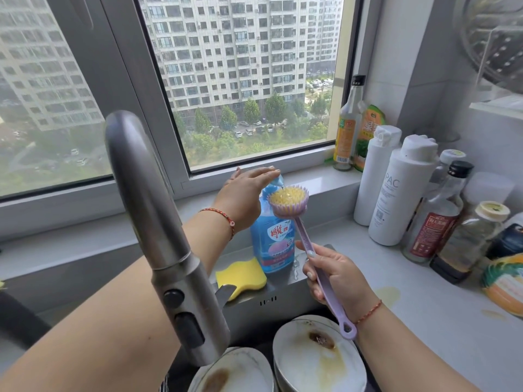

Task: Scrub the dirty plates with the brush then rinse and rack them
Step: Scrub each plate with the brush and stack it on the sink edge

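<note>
My right hand (334, 275) grips the purple handle of a dish brush (288, 200), holding its yellow bristles up under the pump spout of a blue dish soap bottle (273, 241). My left hand (246, 190) lies flat on the pump top with straight fingers, pressing it. Two dirty white plates with brown stains sit in the sink below: one (319, 360) under my right wrist, another (237, 374) at the bottom edge, partly hidden by the faucet.
A large steel faucet (158, 222) arches close in front on the left. A yellow sponge (243, 275) lies on the sink ledge. Several bottles (396, 193) and jars crowd the counter at right. A yellowish spill (389, 294) marks the countertop.
</note>
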Tool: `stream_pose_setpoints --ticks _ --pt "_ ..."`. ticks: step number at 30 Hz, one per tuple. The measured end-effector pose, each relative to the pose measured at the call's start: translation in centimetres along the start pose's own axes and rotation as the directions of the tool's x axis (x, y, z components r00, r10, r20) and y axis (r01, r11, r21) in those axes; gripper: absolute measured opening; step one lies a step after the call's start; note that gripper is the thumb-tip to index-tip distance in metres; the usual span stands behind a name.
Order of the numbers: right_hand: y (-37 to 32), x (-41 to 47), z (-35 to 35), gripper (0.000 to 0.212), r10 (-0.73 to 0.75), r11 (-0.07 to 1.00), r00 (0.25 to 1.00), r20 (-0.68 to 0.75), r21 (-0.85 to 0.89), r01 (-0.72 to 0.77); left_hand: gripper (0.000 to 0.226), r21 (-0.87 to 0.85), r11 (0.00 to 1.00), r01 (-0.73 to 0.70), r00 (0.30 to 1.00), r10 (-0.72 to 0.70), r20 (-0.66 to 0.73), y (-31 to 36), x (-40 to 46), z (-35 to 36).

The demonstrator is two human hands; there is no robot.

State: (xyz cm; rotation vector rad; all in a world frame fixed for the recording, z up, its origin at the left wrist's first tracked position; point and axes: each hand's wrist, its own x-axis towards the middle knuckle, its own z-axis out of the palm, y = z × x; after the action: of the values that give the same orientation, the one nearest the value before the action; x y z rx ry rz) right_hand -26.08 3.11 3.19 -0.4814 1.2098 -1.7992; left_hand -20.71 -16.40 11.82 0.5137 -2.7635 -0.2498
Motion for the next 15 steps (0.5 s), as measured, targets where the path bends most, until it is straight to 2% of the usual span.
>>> stream_pose_setpoints --ticks 10,13,15 --pt "-0.3 -0.6 -0.2 0.032 -0.022 1.0 0.999 0.039 0.018 0.021 0.084 0.006 0.999 0.04 0.998 -0.04 0.043 0.7 0.1 -0.2" --pt "0.0 -1.7 -0.2 0.031 -0.028 0.999 0.999 0.04 0.039 0.026 0.085 -0.09 0.991 0.103 0.991 -0.094 0.1 0.6 0.1 -1.4" --pt "0.2 -2.7 -0.2 0.034 -0.035 0.997 0.999 0.039 0.063 0.033 0.089 -0.184 0.977 0.105 0.993 -0.094 0.069 0.4 -0.8 -2.0"
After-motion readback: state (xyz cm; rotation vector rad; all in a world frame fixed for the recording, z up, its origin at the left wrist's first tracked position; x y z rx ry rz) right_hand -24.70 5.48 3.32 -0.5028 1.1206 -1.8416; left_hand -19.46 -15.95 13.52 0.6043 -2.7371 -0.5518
